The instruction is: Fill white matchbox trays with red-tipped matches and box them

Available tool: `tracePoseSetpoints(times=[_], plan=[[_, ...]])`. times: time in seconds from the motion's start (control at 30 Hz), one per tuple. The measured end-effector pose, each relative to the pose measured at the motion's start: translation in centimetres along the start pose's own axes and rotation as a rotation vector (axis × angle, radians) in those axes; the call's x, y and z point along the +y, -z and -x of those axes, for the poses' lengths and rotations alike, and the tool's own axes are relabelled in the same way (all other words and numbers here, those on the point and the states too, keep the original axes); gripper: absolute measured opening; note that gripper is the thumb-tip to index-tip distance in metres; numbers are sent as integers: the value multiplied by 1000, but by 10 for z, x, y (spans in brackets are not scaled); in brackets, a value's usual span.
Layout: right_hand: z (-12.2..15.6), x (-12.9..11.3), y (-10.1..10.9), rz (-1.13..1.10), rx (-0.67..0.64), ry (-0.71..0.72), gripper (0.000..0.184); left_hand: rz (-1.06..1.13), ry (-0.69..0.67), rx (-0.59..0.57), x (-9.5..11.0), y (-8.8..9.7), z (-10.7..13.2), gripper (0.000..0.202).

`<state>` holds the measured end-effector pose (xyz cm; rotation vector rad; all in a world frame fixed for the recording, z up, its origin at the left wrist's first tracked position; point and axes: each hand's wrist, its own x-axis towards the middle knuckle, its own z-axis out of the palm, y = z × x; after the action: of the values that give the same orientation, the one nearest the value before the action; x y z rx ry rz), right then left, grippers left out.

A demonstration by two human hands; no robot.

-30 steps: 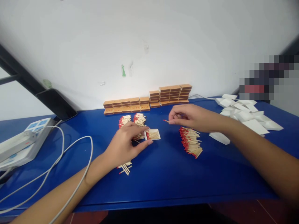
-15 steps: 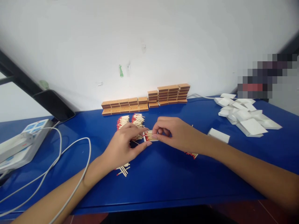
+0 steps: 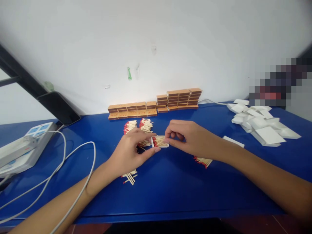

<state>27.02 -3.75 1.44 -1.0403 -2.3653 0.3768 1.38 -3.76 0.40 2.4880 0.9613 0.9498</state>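
Note:
A small white matchbox tray (image 3: 152,142) filled with red-headed matches (image 3: 159,141) is held by my left hand (image 3: 133,148), its thumb and fingers gripping the left end. At the tray's right end, my right hand (image 3: 181,135) has thumb and forefinger closed together against the match sticks. What sits between those fingertips is hidden. Two piles of loose matches (image 3: 146,125) lie just behind my left hand, and a few more matches (image 3: 130,178) are below it. Under my right forearm is another heap of matches (image 3: 203,161).
Stacked matchboxes (image 3: 131,110) line the wall at the back. A white tray (image 3: 233,141) lies right of my hands, with a pile of white trays (image 3: 263,123) beyond. At left are a power strip (image 3: 31,143), a phone (image 3: 59,107) and a looping white cable (image 3: 94,152) crossing my left forearm.
My right hand has shifted slightly right along the tray, uncovering more of the matches and the tray's right end. The whole view has also shifted a little; my left hand keeps its grip.

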Motion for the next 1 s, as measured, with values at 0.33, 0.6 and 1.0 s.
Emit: tracePoseSetpoints(times=[0.33,0.6,1.0], plan=[[-1,-5,0,31,34,4,10,54,26,-28,1,0,1,37],[3,-7,-2,20,18,78,9,75,25,-20,1,0,1,35],[3,-7,-12,-7,-5,-22,18,60,-1,-33,2,-1,2,35]])
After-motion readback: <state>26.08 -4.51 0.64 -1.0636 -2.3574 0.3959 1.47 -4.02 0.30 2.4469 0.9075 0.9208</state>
